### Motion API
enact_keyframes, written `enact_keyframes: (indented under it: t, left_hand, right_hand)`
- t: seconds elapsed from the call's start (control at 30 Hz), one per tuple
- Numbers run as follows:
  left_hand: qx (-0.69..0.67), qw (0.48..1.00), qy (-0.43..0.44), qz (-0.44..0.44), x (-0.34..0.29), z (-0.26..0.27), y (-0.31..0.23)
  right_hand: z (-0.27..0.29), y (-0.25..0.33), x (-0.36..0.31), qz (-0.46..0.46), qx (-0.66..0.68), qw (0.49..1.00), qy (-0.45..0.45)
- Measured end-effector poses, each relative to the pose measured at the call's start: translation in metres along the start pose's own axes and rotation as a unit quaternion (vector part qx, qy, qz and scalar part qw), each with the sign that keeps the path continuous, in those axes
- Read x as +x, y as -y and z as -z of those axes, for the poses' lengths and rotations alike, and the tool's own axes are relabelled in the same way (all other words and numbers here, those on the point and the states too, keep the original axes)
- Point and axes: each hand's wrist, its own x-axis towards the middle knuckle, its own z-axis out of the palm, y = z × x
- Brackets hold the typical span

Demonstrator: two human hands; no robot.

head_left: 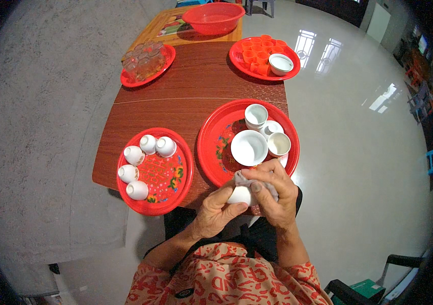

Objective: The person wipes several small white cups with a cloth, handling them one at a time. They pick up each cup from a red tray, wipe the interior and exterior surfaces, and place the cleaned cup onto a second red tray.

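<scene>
On the left of the wooden table [175, 101], near its front edge, a round red tray [173, 175] carries 5 small white cups [148, 144] lying mouth-down or on their sides in an arc along its left rim. Farther back on that side, a smaller red plate [165, 68] holds a cluster of clear glasses [142, 61].

In the middle, just off the table's near edge and above the person's lap, is the cup being worked on: a small white cup [240, 195]. The left hand [216, 211] is closed around its underside, thumb and fingers cradling it. The right hand [272, 190] is folded over the top, pressing a pale cloth [242, 177] against the cup's rim, so that hand holds the cloth rather than the cup.

The cup looks like glazed porcelain: light, stiff, smooth and likely slippery, more so if damp, and it would chip or break if dropped on the hard floor. The safest hold seems to be around the body with the thumb across the side, as the left hand has it, not a pinch at the thin rim.

Right of centre, touching distance from the hands, a large red tray [211, 145] holds a white bowl [249, 147] and 3 upright white cups [256, 114]. At the back sit a red basin [214, 18] and another red tray [239, 61] with small orange cups [257, 51] and 1 white bowl [281, 63].
</scene>
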Motion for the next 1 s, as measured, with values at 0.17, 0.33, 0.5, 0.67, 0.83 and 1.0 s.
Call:
enact_keyframes:
  t: [0.17, 0.33, 0.5, 0.67, 0.83, 1.0]
  left_hand:
    - [-0.046, 0.998, -0.038, -0.014, 0.005, -0.005, 0.001]
    - [-0.074, 0.996, -0.055, -0.010, 0.013, -0.005, 0.013]
    - [-0.108, 0.993, -0.028, -0.048, 0.016, -0.004, 0.014]
    - [-0.129, 0.991, -0.016, -0.015, 0.011, -0.006, 0.009]
    - [-0.060, 0.998, 0.021, 0.007, 0.011, -0.005, -0.004]
    - [-0.006, 1.000, 0.010, -0.028, 0.008, -0.004, -0.001]
  right_hand:
    - [0.004, -0.007, 0.004, -0.092, 0.078, 0.992, -0.024]
    - [-0.001, -0.005, -0.007, -0.027, -0.019, 0.995, -0.092]
    - [0.000, -0.004, -0.015, 0.162, -0.165, 0.971, -0.056]
    - [-0.001, 0.000, -0.015, 0.199, -0.210, 0.955, -0.065]
    - [0.005, 0.002, -0.006, 0.105, -0.114, 0.986, -0.059]
    - [0.007, 0.002, -0.001, 0.003, -0.021, 0.998, -0.064]
